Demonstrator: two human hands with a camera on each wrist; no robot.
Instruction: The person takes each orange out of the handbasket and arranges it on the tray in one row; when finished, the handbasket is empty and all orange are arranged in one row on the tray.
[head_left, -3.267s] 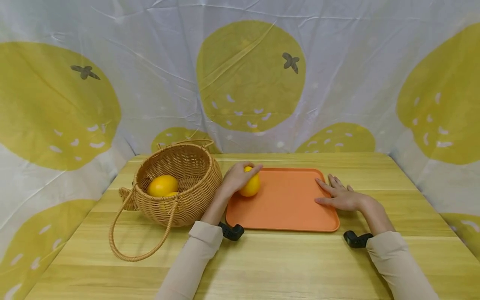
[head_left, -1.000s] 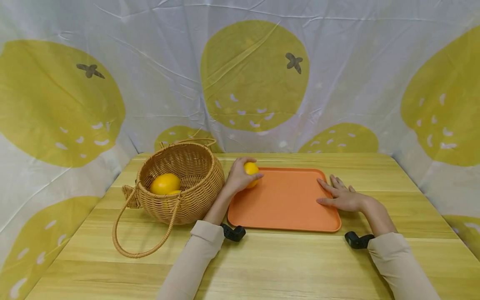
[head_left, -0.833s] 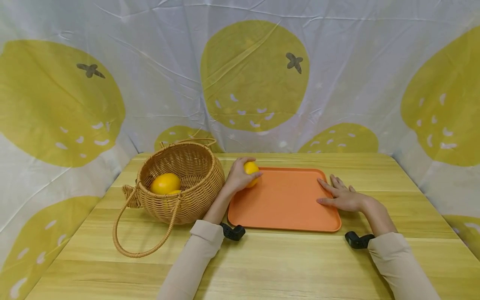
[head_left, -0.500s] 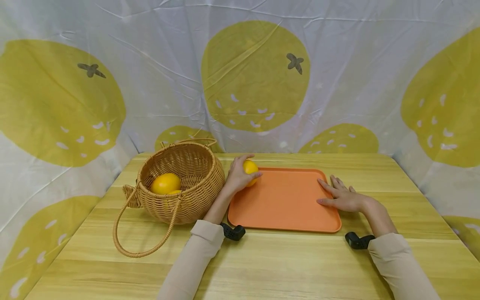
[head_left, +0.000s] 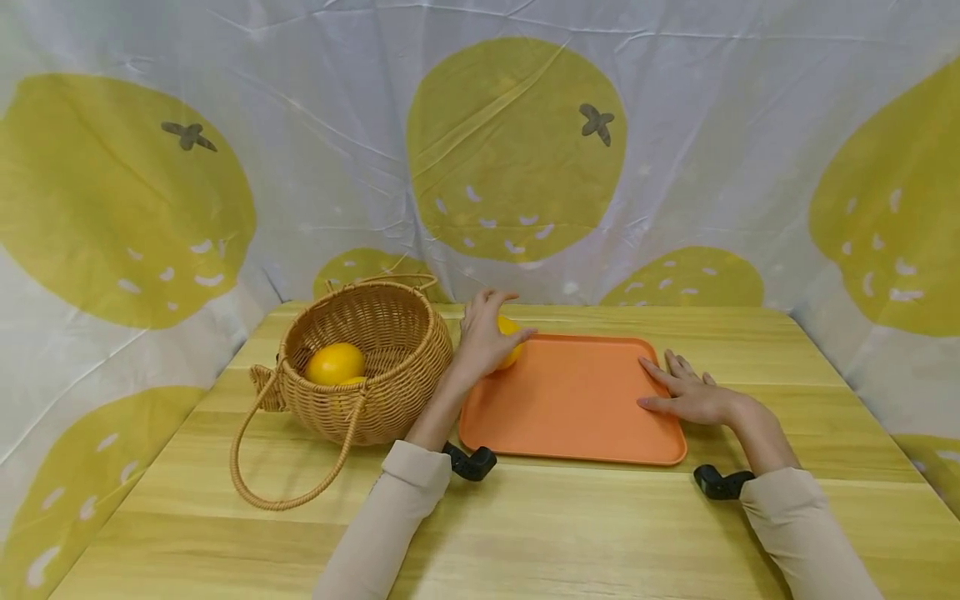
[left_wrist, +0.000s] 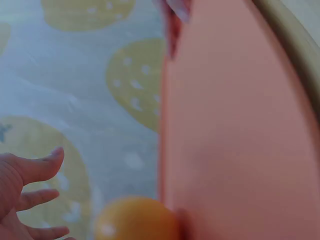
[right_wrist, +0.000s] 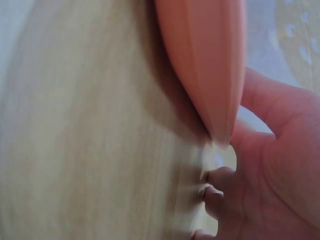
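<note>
A smooth yellow-orange fruit point(head_left: 511, 343) sits at the far left corner of an orange tray point(head_left: 577, 404), partly hidden behind my left hand point(head_left: 482, 337). That hand's fingers and thumb are spread and stand clear of the fruit point(left_wrist: 135, 222) in the left wrist view. My right hand point(head_left: 693, 400) rests at the tray's right edge, fingers extended and spread, its thumb and a finger over the rim. The right wrist view has the palm point(right_wrist: 285, 165) beside the tray's edge. To the left, a wicker basket point(head_left: 397, 400) holds an oval yellow-orange fruit point(head_left: 335, 364) and part of another behind its rim.
The basket's handle point(head_left: 288, 504) hangs down onto the wooden table point(head_left: 585, 533) at the front left. Black wrist devices point(head_left: 470, 463) are on both forearms. A fruit-printed cloth point(head_left: 675, 167) hangs behind and at the sides.
My left hand has gone from gripping the fruit to spreading its fingers off it, shifting slightly upward. The fruit has moved farther back on the tray. My right hand stays put.
</note>
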